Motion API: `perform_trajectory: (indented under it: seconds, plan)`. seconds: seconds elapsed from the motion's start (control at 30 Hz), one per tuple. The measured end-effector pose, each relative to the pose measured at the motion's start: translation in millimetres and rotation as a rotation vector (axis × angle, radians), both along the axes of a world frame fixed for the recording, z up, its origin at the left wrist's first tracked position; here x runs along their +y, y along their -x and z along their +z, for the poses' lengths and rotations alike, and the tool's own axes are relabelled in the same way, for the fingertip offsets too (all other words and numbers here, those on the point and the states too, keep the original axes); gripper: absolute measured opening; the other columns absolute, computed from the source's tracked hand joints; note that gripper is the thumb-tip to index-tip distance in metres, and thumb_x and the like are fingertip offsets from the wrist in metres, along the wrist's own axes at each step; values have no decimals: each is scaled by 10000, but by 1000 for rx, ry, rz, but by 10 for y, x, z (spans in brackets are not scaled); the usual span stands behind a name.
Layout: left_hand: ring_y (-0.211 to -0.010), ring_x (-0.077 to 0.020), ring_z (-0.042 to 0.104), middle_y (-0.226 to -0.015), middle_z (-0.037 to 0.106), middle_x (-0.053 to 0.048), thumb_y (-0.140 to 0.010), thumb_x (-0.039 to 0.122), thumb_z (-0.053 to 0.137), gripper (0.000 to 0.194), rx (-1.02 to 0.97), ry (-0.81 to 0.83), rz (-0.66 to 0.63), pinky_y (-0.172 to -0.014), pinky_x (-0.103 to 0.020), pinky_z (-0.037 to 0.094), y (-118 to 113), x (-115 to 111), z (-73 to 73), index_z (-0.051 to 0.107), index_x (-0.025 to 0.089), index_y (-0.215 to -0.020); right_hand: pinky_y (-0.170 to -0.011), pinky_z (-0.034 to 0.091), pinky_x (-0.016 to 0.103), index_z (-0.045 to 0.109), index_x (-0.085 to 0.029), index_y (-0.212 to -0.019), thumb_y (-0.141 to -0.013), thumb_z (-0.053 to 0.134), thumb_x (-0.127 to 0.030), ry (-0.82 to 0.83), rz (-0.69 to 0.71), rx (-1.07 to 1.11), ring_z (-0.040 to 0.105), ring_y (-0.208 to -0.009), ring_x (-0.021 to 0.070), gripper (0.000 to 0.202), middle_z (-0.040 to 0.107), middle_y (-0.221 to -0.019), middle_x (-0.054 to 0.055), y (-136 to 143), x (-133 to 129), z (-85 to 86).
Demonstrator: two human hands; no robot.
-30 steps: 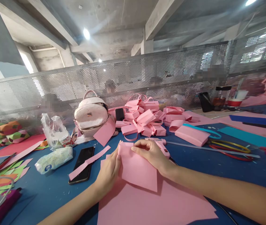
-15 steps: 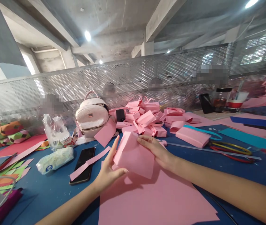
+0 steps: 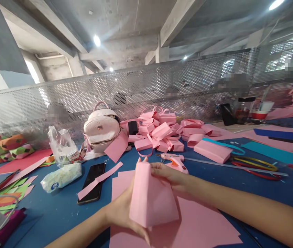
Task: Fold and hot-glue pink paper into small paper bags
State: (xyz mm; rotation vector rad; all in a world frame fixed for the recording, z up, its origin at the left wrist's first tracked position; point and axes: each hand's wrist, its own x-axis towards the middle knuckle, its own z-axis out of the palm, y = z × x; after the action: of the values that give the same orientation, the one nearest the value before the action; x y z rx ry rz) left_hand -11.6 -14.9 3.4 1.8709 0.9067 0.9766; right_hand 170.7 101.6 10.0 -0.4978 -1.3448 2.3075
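From the head view, here we are with both hands on one folded pink paper point(image 3: 153, 196), a box-like piece with a narrow side panel and a wider face. The left hand point(image 3: 122, 208) wraps it from behind and below, fingertips peeping over the top, thumb under the lower end. And the right hand point(image 3: 171, 174) grips its upper right edge, fingers bent around the back. The piece sits tilted between the two hands, above the flat pink sheets point(image 3: 200, 224) spread on the blue worktop point(image 3: 51, 217).

Just beyond the right hand lies a pink-and-white glue gun point(image 3: 173, 160), a long pale stick point(image 3: 239, 166) running off to its right. Out to the left of the left hand, look, a black phone point(image 3: 93, 182) with a pink paper strip point(image 3: 100, 179) across it, and a plastic packet point(image 3: 61, 177) farther left. Straight ahead past the hands, a big heap of folded pink pieces point(image 3: 159, 132), with a pale backpack point(image 3: 102, 131) to its left. To the right of that heap, another pink box piece point(image 3: 212, 150) lies by yellow and red loops point(image 3: 256, 165), and blue strips point(image 3: 278, 151) stretch out beyond.
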Motion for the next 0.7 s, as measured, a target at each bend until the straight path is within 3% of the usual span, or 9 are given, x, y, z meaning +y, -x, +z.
perform_trajectory:
  seconds: [0.17, 0.33, 0.47, 0.57, 0.7]
  plan:
    - [-1527, -478, 156, -1626, 267, -218, -645, 534, 880, 1341, 26, -135, 74, -1188, -711, 109, -34, 17, -135, 11, 242, -1624, -737, 532, 282, 748, -141, -891, -608, 956, -393, -20, 48, -5, 686, -709, 141, 433, 748, -822, 25, 11, 38, -74]
    - [-1526, -506, 91, -1669, 104, -221, -617, 489, 912, 1497, 61, -191, 100, -1174, -727, 107, -14, 36, -285, -221, 299, -1577, -688, 501, 251, 756, -131, -937, -685, 914, -407, -81, 84, -25, 669, -709, 132, 405, 739, -858, 39, 21, 21, -103]
    - [-1531, -483, 119, -1668, 68, -209, -622, 437, 918, 1474, 130, -303, 113, -1202, -670, 158, -7, 28, -350, -191, 304, -1583, -719, 506, 270, 769, -130, -910, -710, 890, -433, -153, 109, -30, 666, -765, 151, 383, 738, -888, 55, 21, -54, -49]
    - [-1533, -454, 153, -1650, 124, -198, -613, 432, 923, 1443, 168, -334, 152, -1217, -627, 199, -19, 10, -350, -126, 302, -1596, -781, 511, 312, 769, -148, -911, -679, 890, -497, -213, 99, -21, 662, -801, 173, 436, 731, -895, 50, 46, -91, -28]
    - [-1510, -469, 206, -1626, 154, -205, -604, 455, 925, 1475, 168, -336, 264, -1204, -638, 251, -34, 16, -309, -161, 300, -1589, -876, 494, 358, 745, -184, -1026, -731, 839, -537, -344, -10, -18, 655, -948, 224, 469, 719, -1006, 66, 80, -62, -28]
